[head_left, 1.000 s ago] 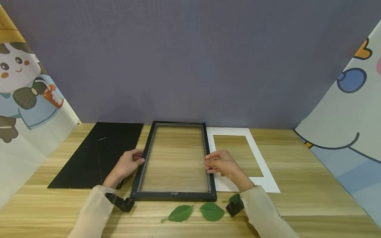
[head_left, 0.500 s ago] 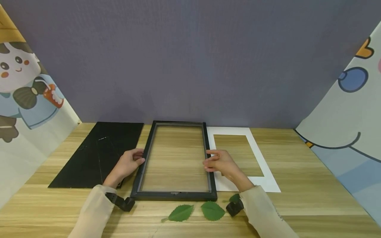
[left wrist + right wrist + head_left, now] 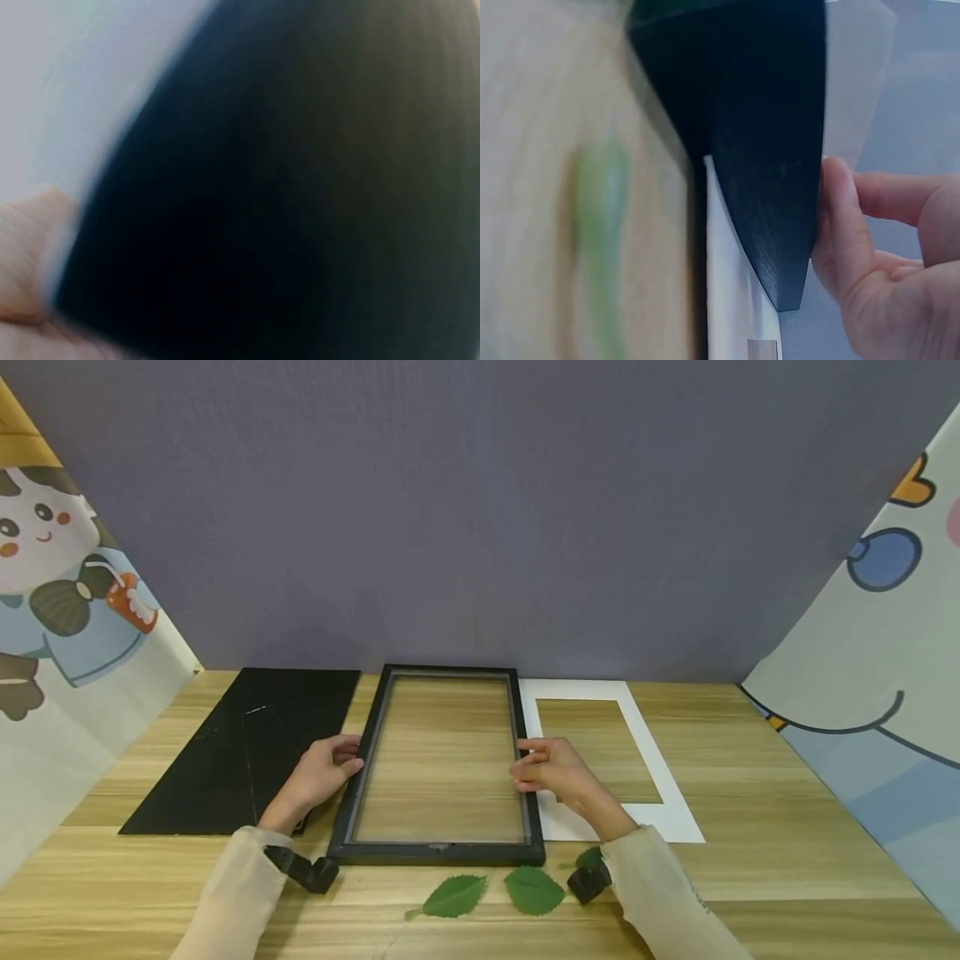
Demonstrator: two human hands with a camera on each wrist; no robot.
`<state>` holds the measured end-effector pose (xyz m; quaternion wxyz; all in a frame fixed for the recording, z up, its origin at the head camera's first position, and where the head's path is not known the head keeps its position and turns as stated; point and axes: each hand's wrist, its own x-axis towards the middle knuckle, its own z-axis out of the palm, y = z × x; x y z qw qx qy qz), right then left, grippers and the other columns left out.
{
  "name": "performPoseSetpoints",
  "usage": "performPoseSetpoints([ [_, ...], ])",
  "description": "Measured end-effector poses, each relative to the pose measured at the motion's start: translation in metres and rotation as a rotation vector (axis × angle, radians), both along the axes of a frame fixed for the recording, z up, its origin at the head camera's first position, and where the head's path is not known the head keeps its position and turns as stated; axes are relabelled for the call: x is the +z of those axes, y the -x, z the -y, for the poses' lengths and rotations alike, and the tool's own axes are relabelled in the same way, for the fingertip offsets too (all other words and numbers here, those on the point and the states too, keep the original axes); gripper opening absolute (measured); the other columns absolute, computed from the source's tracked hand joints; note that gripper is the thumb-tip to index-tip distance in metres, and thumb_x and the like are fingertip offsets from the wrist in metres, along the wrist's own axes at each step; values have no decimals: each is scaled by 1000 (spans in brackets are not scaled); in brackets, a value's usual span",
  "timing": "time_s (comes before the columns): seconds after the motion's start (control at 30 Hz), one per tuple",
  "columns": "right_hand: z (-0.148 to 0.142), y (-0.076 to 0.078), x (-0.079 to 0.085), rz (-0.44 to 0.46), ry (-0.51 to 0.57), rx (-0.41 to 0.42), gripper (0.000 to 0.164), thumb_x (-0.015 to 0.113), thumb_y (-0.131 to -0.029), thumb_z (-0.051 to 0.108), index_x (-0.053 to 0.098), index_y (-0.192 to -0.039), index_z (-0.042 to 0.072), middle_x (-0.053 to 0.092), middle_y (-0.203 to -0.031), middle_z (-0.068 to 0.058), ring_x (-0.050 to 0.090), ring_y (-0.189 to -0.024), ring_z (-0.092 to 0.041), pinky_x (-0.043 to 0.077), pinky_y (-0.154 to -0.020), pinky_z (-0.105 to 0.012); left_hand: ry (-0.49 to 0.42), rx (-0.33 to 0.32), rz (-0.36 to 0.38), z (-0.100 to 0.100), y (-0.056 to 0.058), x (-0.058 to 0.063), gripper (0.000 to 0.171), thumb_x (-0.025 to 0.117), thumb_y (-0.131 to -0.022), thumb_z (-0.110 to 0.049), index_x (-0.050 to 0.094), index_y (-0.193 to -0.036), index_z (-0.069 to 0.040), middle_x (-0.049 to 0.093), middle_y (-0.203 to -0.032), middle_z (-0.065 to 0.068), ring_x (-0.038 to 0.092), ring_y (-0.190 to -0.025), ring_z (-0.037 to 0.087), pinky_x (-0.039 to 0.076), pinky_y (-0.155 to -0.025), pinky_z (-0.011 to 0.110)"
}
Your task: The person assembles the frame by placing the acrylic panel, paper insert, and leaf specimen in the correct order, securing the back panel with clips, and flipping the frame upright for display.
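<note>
A black picture frame lies flat on the table, with a clear pane over its opening. At the left rail, my left hand curls its fingers and thumb at the pane's edge. Opposite, my right hand pinches the pane's edge at the right rail. The right wrist view shows the thumb and index finger meeting beside the frame's dark side, where a see-through sheet stands out. The left wrist view is blurred and mostly dark, showing only part of the hand at its edge.
A black backing board with a stand lies left of the frame. On the right is a white mat with a cut-out window. Green leaves lie at the front, one partly under the right wrist. A grey wall rises behind the table.
The pane's far edge, which showed offset over the frame's far rail, now sits nearly in line. The right fingers have shifted slightly inward; the left hand is almost unmoved.
</note>
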<state>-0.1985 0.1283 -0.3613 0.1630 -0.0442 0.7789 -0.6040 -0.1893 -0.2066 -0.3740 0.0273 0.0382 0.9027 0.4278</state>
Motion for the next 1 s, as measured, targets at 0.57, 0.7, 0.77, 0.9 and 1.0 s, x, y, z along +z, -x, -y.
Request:
performPoseSetpoints([
  [0.57,0,-4,2,-169,-216,100,63,65,-86,3,35,-140,-12,51,-87,-8,54,-64,-12,54,-55,-27,0,0,15,-1,-2,3,44,52,-94,-1,42,-135,13,50,-130,33,53,-118,44,49,-92,49],
  [0.7,0,-3,3,-211,-253,137,65,67,-85,2,35,-139,-15,52,-85,-8,54,-59,-10,54,-54,-27,2,2,12,-1,-2,2,44,53,-94,-1,42,-135,13,50,-130,33,53,-117,44,49,-92,48],
  [0.77,0,-3,4,-226,-272,150,65,67,-85,2,35,-138,-16,53,-84,-8,54,-57,-9,55,-53,-27,3,5,12,-1,-2,2,44,53,-94,-1,42,-135,13,51,-129,32,54,-117,43,49,-92,48],
  [0.9,0,-2,4,-249,-323,180,65,68,-85,1,34,-139,-16,52,-81,-8,54,-54,-9,54,-53,-27,5,11,13,-2,-2,2,44,54,-94,-1,43,-134,12,52,-128,32,55,-116,43,50,-92,48],
  [1.0,-1,-1,4,-267,-352,200,67,68,-84,1,34,-139,-16,51,-79,-7,53,-52,-9,54,-53,-27,6,11,13,-3,-3,3,43,53,-94,-1,43,-134,12,52,-128,32,55,-116,43,50,-92,48],
])
